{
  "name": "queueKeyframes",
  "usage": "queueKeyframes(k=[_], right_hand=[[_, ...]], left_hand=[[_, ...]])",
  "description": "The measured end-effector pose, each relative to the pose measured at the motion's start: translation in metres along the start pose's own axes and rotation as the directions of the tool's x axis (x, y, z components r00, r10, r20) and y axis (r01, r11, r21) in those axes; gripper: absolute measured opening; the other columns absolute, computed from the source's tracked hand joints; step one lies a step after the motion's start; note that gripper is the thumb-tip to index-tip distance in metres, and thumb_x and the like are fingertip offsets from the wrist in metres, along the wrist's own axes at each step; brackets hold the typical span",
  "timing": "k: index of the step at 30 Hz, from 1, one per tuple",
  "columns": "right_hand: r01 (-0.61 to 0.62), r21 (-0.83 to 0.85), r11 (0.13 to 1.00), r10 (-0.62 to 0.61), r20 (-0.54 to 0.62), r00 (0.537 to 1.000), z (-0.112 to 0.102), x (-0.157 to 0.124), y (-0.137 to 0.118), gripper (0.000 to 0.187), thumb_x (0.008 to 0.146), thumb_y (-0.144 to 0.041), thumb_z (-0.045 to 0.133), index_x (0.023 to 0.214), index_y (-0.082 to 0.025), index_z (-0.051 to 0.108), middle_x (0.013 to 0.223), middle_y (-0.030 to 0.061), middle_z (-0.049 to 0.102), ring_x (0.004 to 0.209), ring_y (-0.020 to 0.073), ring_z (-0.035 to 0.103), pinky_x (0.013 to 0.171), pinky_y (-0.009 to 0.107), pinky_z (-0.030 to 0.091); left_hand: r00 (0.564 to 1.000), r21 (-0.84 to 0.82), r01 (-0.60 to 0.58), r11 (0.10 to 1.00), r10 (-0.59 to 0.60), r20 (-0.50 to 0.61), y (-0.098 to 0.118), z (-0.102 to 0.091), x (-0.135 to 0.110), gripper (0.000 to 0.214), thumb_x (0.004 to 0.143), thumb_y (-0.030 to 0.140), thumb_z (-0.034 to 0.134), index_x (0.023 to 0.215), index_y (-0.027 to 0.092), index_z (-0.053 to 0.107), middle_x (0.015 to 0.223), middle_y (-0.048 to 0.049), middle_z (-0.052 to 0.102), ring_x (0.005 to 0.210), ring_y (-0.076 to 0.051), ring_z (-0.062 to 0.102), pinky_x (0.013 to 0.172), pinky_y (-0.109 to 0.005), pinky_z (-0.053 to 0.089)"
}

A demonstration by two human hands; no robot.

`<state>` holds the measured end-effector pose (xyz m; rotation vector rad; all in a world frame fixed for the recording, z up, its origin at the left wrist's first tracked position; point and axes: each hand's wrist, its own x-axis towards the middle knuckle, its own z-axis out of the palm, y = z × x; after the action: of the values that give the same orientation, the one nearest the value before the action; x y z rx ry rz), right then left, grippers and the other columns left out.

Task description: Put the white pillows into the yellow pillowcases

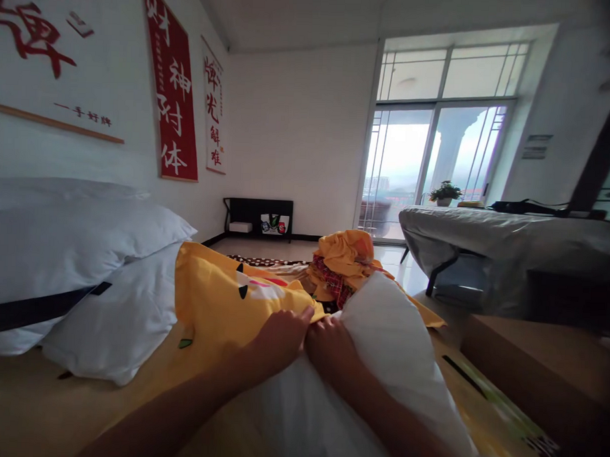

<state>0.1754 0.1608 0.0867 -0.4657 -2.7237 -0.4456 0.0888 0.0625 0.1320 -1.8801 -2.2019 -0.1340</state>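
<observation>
A yellow pillowcase (207,305) with a cartoon print lies partly over a white pillow (396,332), its far left corner standing up. My left hand (284,331) is closed on the pillowcase's edge, thumb on top. Right beside it, nearly touching, my right hand (331,343) has its fingers curled where the yellow edge meets the white pillow. What lies inside that fist is mostly hidden, but yellow cloth runs into it. The pillow's right part is bare and bulges out to the right of my right hand.
White pillows (99,241) with a dark strap are stacked at the left. Beyond my hands lies a heap of yellow and plaid cloth (349,257). A cardboard box (540,363) stands at the right, near a covered table (485,228). A black shelf (258,210) stands by the far wall.
</observation>
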Motion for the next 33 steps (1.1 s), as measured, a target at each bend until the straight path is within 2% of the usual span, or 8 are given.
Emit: queueKeyframes(k=[7,12,16,19,23,28,31,33], right_hand=[[0.14,0.326,0.935,-0.131,-0.048,0.99,-0.073,-0.04,0.037,0.029,0.086,-0.029,0.056,0.114,-0.025,0.065,0.106,0.0048,0.065,0.096,0.0204,0.059,0.086,0.035,0.046],[-0.201,0.362,0.911,0.296,-0.232,0.926,-0.099,-0.007,0.067,0.042,0.091,-0.037,0.044,0.126,-0.018,0.059,0.114,0.011,0.065,0.1,0.0244,0.061,0.087,0.038,0.047],[-0.119,0.451,0.884,0.08,0.104,0.991,-0.067,0.037,0.058,0.076,0.086,-0.043,0.054,0.15,-0.012,0.027,0.137,0.0167,0.051,0.122,0.0301,0.05,0.101,0.044,0.039],[-0.045,0.627,0.777,-0.192,0.304,0.933,-0.046,0.051,0.048,0.076,0.088,-0.045,0.051,0.15,-0.012,0.025,0.122,0.0136,0.062,0.103,0.0244,0.061,0.09,0.036,0.047],[0.015,0.725,0.689,-0.29,0.257,0.922,-0.041,0.053,0.04,0.044,0.085,-0.035,0.053,0.123,-0.013,0.058,0.11,0.0085,0.067,0.094,0.02,0.061,0.08,0.029,0.048],[-0.055,0.749,0.661,-0.173,0.223,0.959,-0.055,0.045,0.048,0.038,0.082,-0.04,0.055,0.108,-0.013,0.063,0.099,0.007,0.069,0.086,0.0201,0.062,0.068,0.027,0.047],[-0.148,0.687,0.711,-0.013,0.224,0.975,-0.067,0.038,0.06,0.038,0.077,-0.044,0.061,0.1,-0.014,0.063,0.097,0.0078,0.069,0.085,0.0212,0.062,0.066,0.026,0.045],[-0.161,0.615,0.772,0.064,0.177,0.982,-0.073,0.035,0.069,0.039,0.076,-0.047,0.063,0.097,-0.015,0.062,0.096,0.008,0.068,0.083,0.0211,0.061,0.066,0.027,0.043]], left_hand=[[0.999,-0.062,0.041,0.997,-0.043,-0.027,0.002,-0.002,-0.018,0.022,0.092,0.017,0.035,0.107,0.016,0.052,0.079,-0.0106,0.069,0.073,-0.028,0.069,0.056,-0.033,0.047],[0.996,-0.042,-0.083,0.996,0.082,-0.039,0.033,0.0,-0.031,0.022,0.089,0.013,0.037,0.107,0.018,0.05,0.077,-0.007,0.068,0.064,-0.024,0.067,0.05,-0.033,0.044],[0.964,0.01,-0.232,0.973,0.231,-0.132,0.052,0.02,-0.049,0.02,0.085,0.019,0.05,0.105,0.02,0.052,0.077,-0.0061,0.067,0.057,-0.022,0.062,0.043,-0.034,0.036],[0.945,0.095,-0.236,0.967,0.252,-0.21,0.055,0.04,-0.061,0.025,0.076,0.014,0.057,0.101,0.018,0.056,0.072,-0.0038,0.065,0.052,-0.021,0.059,0.039,-0.034,0.029],[0.837,0.121,-0.332,0.935,0.352,-0.42,0.045,0.035,-0.074,0.014,0.083,0.014,0.053,0.096,0.015,0.058,0.074,-0.0029,0.064,0.056,-0.016,0.058,0.043,-0.033,0.035],[0.551,0.272,-0.243,0.931,0.363,-0.751,-0.028,-0.041,-0.08,0.018,0.092,0.016,0.042,0.082,0.018,0.056,0.072,-0.003,0.06,0.067,-0.017,0.056,0.066,-0.031,0.044],[0.693,0.222,0.156,0.963,0.054,-0.719,-0.099,-0.076,-0.076,0.045,0.09,0.047,0.047,0.114,0.01,0.057,0.117,-0.0187,0.059,0.11,-0.031,0.054,0.092,-0.045,0.043],[0.807,0.184,0.227,0.956,-0.08,-0.585,-0.136,-0.083,-0.074,0.054,0.088,0.058,0.043,0.105,0.011,0.06,0.105,-0.0168,0.064,0.102,-0.031,0.059,0.094,-0.048,0.041]])
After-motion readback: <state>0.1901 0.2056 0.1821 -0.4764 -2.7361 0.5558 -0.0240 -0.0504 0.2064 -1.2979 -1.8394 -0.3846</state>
